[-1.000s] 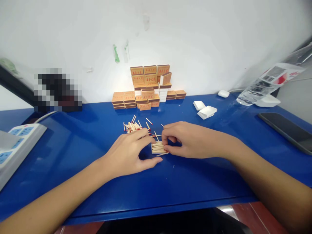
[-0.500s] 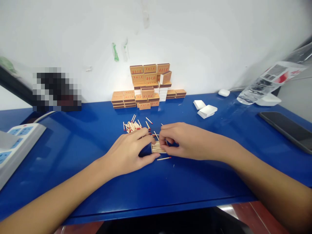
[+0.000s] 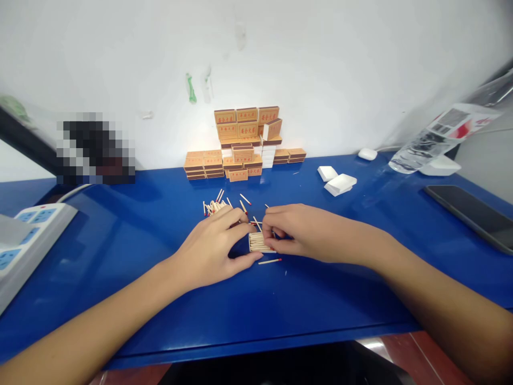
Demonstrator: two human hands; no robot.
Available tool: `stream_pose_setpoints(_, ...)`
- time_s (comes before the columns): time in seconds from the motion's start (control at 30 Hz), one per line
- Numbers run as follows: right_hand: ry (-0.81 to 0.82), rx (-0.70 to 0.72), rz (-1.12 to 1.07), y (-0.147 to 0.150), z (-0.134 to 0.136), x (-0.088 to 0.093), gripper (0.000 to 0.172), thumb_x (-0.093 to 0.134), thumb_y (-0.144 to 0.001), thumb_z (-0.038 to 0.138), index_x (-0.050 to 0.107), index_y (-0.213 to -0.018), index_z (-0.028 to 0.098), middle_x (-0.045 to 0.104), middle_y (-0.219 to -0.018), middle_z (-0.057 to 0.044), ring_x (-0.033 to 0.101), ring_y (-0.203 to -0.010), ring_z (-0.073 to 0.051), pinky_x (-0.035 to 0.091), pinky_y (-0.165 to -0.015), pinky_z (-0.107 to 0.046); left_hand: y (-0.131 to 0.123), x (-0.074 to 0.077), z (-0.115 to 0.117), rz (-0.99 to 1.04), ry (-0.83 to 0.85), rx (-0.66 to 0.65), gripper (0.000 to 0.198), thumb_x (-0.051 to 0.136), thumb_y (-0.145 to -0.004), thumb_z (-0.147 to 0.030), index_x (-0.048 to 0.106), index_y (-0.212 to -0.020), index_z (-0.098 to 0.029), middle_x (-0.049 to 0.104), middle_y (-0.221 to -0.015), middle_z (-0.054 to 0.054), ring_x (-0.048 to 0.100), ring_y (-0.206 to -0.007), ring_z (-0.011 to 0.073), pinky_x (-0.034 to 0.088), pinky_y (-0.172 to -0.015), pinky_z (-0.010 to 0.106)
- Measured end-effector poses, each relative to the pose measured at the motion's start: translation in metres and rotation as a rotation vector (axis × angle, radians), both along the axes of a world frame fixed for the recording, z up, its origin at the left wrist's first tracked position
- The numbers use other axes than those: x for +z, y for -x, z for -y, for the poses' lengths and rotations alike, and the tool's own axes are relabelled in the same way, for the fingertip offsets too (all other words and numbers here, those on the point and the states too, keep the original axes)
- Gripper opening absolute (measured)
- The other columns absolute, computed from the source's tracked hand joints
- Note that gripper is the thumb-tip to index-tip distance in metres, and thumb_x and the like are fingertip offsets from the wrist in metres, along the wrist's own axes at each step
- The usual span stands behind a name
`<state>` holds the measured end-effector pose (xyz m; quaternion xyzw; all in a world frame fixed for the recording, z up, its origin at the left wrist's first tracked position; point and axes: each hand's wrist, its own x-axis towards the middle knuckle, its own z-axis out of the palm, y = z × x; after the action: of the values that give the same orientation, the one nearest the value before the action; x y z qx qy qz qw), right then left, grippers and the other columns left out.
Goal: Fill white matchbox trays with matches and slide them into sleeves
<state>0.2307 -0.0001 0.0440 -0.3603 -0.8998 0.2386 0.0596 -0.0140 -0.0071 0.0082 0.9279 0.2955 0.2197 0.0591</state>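
Note:
A small white matchbox tray [image 3: 256, 242] lies on the blue table, filled with a row of wooden matches. My left hand [image 3: 218, 240] steadies it, thumb at the near side and forefinger at the far side. Over the tray's right end, my right hand [image 3: 286, 230] has its fingers curled and pinched down at the matches; what sits between the fingertips is hidden. A loose pile of red-tipped matches [image 3: 216, 207] is beyond my left hand, partly covered by it. One single match [image 3: 270, 261] lies just in front of the tray.
Stacked matchboxes [image 3: 247, 130] stand against the wall. White empty trays [image 3: 340, 184] are to the right, with a white earphone case [image 3: 367, 154], a plastic bottle [image 3: 420, 141] and a phone [image 3: 473, 214] farther over. At left sits a power strip [image 3: 44, 230].
My right fingertips have shifted very slightly at the tray, and the matches in it show a bit more clearly. My left hand keeps its place.

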Motion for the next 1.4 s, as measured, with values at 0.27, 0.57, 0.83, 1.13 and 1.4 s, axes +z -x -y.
stream_pose_setpoints(0.27, 0.011, -0.027, -0.028, 0.0, -0.003, -0.002, 0.013, 0.064, -0.097, 0.024, 0.063, -0.085, 0.019, 0.062, -0.086, 0.0, 0.052, -0.071, -0.014, 0.036, -0.068, -0.029, 0.001, -0.002, -0.001, -0.015, 0.045, 0.002, 0.029, 0.071, -0.096, -0.039, 0.072, -0.112, -0.015, 0.067, -0.107, 0.009, 0.062, -0.097, 0.0254, 0.056, -0.088, 0.043)
stream_pose_setpoints(0.57, 0.028, -0.018, -0.003, 0.003, 0.002, 0.0, 0.013, 0.064, -0.096, 0.023, 0.063, -0.084, 0.02, 0.064, -0.087, 0.0, 0.054, -0.074, -0.014, 0.038, -0.068, -0.029, 0.0, -0.001, 0.0, -0.014, 0.045, -0.006, 0.029, 0.07, -0.097, -0.039, 0.071, -0.111, -0.014, 0.068, -0.107, 0.01, 0.064, -0.098, 0.0258, 0.057, -0.088, 0.043)
stream_pose_setpoints(0.83, 0.057, -0.017, 0.041, 0.006, 0.001, 0.001, 0.016, 0.066, -0.094, 0.018, 0.06, -0.079, 0.019, 0.061, -0.084, 0.0, 0.051, -0.071, -0.013, 0.036, -0.067, -0.029, -0.001, 0.001, 0.0, -0.031, 0.047, -0.012, 0.028, 0.068, -0.098, -0.04, 0.07, -0.11, -0.014, 0.068, -0.106, 0.011, 0.065, -0.098, 0.0264, 0.057, -0.087, 0.043)
stream_pose_setpoints(1.13, -0.2, -0.107, -0.055, -0.01, -0.019, -0.019, 0.007, 0.064, -0.095, 0.021, 0.06, -0.089, 0.02, 0.062, -0.088, 0.0, 0.053, -0.074, -0.013, 0.037, -0.069, -0.028, 0.0, -0.001, -0.001, -0.027, 0.014, 0.028, 0.029, 0.07, -0.097, -0.041, 0.069, -0.111, -0.015, 0.068, -0.105, 0.009, 0.065, -0.097, 0.026, 0.058, -0.086, 0.043)
stream_pose_setpoints(1.4, -0.139, -0.061, -0.094, -0.008, -0.012, -0.002, 0.011, 0.062, -0.097, 0.028, 0.066, -0.091, 0.02, 0.063, -0.088, -0.001, 0.054, -0.076, -0.015, 0.038, -0.072, -0.03, 0.0, 0.001, 0.0, -0.036, 0.012, 0.04, 0.028, 0.07, -0.097, -0.04, 0.068, -0.111, -0.016, 0.067, -0.102, 0.008, 0.065, -0.095, 0.025, 0.057, -0.084, 0.042)
